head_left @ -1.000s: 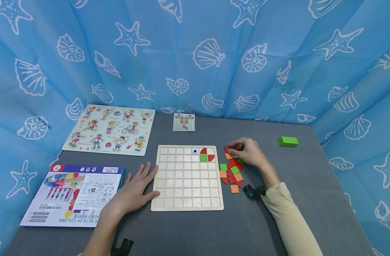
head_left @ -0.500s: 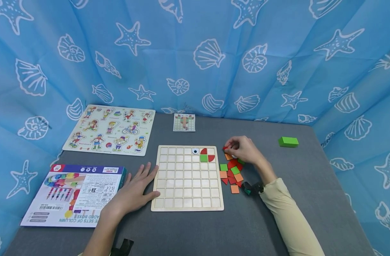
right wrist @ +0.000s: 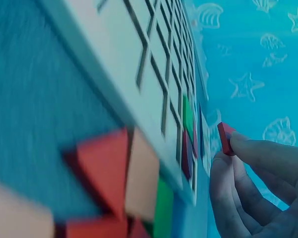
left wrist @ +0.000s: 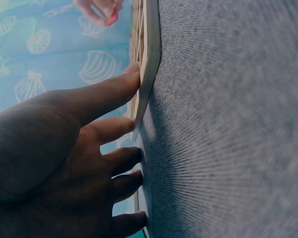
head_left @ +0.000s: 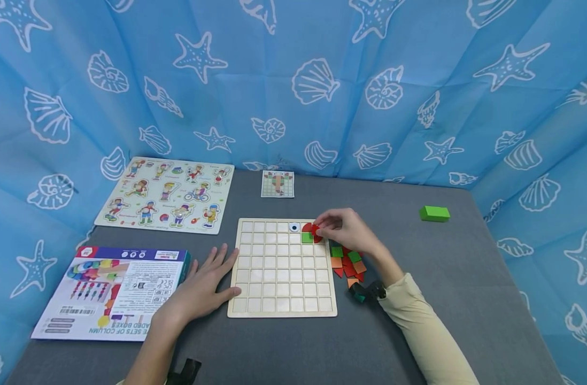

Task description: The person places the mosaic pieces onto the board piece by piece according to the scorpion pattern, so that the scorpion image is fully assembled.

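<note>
A light wooden grid board (head_left: 262,267) lies in the middle of the table. My left hand (head_left: 202,286) rests beside its left edge with fingers spread; thumb and index fingertips touch the edge in the left wrist view. Over the board's far right corner, my right hand (head_left: 344,229) pinches a small red tile (right wrist: 225,139) between thumb and fingers. Under and beside that hand, the board carries an eye tile (head_left: 294,228), a red quarter-round tile (head_left: 306,227) and a green square tile (head_left: 307,238). The held tile partly overlaps another red one there.
A pile of red, orange and green tiles (head_left: 347,262) lies right of the board. Beyond the board is a small pattern card (head_left: 277,185). A sports picture puzzle (head_left: 163,198) and a printed box (head_left: 110,299) lie left; a green block (head_left: 434,214) sits far right.
My right hand has picked a red tile from the pile's far end and moved left with it, over the board's corner. The left hand has stayed still.
</note>
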Tool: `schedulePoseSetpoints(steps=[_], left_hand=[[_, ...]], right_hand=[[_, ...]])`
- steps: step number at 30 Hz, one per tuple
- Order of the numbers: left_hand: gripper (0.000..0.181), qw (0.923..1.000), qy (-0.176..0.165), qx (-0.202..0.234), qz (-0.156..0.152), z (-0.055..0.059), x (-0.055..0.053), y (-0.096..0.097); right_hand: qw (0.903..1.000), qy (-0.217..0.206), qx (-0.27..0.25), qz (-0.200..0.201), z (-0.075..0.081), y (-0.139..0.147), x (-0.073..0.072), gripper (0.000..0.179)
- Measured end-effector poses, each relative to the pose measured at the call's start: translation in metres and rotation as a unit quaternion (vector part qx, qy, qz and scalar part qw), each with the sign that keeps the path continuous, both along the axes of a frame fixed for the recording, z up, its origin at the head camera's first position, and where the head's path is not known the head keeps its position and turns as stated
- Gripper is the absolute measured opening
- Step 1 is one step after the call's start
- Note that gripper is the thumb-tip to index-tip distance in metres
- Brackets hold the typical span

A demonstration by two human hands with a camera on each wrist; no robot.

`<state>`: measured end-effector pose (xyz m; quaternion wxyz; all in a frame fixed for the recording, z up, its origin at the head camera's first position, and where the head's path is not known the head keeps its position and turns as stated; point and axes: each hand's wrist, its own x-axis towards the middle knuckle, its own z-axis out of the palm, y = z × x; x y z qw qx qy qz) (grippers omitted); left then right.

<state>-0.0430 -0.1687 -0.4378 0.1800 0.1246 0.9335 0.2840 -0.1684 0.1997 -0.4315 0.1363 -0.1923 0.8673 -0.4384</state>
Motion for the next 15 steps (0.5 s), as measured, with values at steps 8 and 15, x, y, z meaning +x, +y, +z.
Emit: schedulePoseSetpoints(steps=[8,15], left_hand=[[0.087,1.0000,-0.003,0.003,0.006,0.000,-0.001,0.000],[0.087,1.0000,-0.001,0.000,0.005,-0.001,-0.001,0.001]], right_hand=[[0.9996,0.013,0.021,0.013,-0.002,-0.030,0.004,0.016],[0.9981,0.030,0.052,0.015,-0.003,-0.050,0.003,0.012]])
